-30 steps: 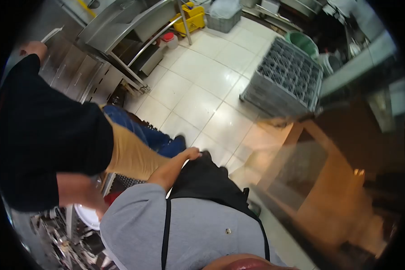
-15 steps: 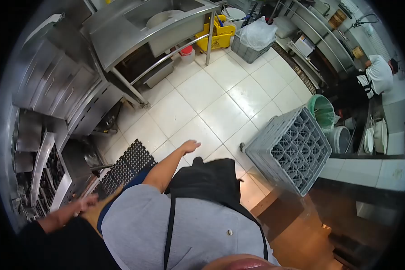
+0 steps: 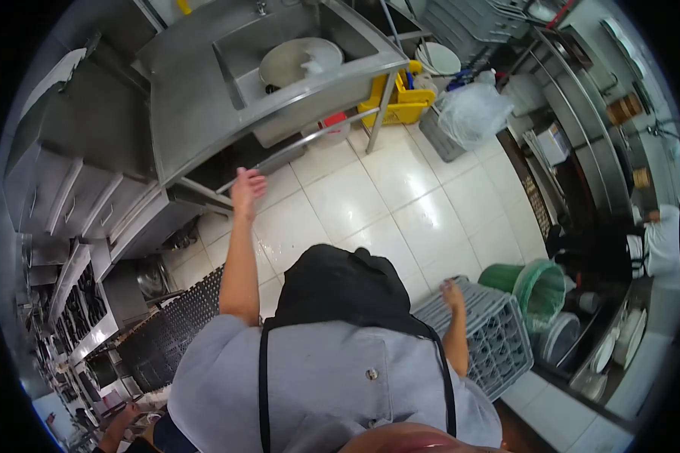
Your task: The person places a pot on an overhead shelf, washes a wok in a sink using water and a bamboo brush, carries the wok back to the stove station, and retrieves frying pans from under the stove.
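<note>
My left hand (image 3: 248,190) is held out in front of the sink table's lower rail, its fingers loosely apart and nothing in them. On the other side of my body, my right hand (image 3: 452,293) hangs beside the stack of grey glass racks (image 3: 480,325) and overlaps its near edge in this view. Its fingers look loosely extended, with nothing held in them. Ahead stands a steel sink table (image 3: 193,102) with a large round pot (image 3: 283,64) in its basin. My black apron (image 3: 340,283) covers part of the floor.
Beyond the sink are a yellow mop bucket (image 3: 404,108) and a grey crate (image 3: 440,136) under a clear plastic bag (image 3: 474,113). A green lined bin (image 3: 542,291) stands right of the racks. Another person (image 3: 661,241) works at the right; another person's arm (image 3: 119,426) shows lower left.
I have moved forward, so the sink looks nearer. My left hand has swung forward and up, and my right hand has come into view by the racks.
</note>
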The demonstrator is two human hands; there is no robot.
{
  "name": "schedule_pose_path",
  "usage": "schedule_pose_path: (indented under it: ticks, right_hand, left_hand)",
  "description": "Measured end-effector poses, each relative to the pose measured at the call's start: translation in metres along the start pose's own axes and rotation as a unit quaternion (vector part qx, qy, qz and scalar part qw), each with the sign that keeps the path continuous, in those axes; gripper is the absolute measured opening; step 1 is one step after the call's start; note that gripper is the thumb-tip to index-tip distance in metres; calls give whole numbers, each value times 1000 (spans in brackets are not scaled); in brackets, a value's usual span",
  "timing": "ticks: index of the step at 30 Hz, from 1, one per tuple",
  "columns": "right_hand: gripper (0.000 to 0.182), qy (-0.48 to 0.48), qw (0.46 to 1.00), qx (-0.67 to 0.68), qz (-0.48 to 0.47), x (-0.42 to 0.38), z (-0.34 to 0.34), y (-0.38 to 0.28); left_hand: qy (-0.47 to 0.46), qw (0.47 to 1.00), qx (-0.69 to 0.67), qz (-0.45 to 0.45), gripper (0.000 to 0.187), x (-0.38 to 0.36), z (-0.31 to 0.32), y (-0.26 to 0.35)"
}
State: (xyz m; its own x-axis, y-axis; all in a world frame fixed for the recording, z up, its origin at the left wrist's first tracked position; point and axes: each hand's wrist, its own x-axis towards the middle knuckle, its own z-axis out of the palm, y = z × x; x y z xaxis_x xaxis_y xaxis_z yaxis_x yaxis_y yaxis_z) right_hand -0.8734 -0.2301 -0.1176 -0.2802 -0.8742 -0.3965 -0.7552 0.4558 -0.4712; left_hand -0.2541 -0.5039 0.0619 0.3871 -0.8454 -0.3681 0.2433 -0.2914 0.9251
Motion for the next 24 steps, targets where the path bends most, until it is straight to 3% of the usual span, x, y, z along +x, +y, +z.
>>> schedule_pose_path:
  ticks: [1, 4, 7, 9, 10, 12, 14, 17, 20, 23, 24]
  right_hand:
    - [38, -45, 997, -44, 38, 48, -40, -38]
    - [36, 76, 992, -33, -96, 170, -124, -151]
    - [30, 109, 978, 52, -171, 232, -180, -291]
    - [26, 131, 957, 105, -238, 292, -185, -351]
    - [24, 118, 956, 148, -224, 310, -187, -388]
    - [22, 105, 954, 186, -212, 326, -208, -468]
    - [17, 126, 926, 100, -340, 353, -233, -533]
    - [16, 187, 899, 71, -389, 370, -303, -661]
    - [18, 228, 833, 36, -502, 374, -363, -786]
    - [19, 231, 747, -48, -621, 389, -409, -899]
    - [21, 254, 733, -65, -627, 401, -418, -930]
  left_hand:
    - [44, 999, -4, 32, 49, 15, -7, 20]
    - [136, 980, 52, 139, 29, 60, -2, 76]
    - [139, 969, 38, 200, 24, 118, 26, 121]
    - [70, 965, 46, 249, 21, 178, 54, 154]
    - [46, 967, 41, 249, 21, 218, 67, 163]
    - [33, 976, 38, 211, 17, 298, 102, 178]
    - [4, 981, 30, 192, 16, 378, 132, 202]
    - [-76, 989, -122, -32, 17, 488, 173, 223]
    - [-38, 978, -189, -76, 10, 573, 211, 229]
    - [-117, 942, -313, -32, 9, 667, 242, 206]
    - [-62, 958, -277, -40, 10, 634, 258, 232]
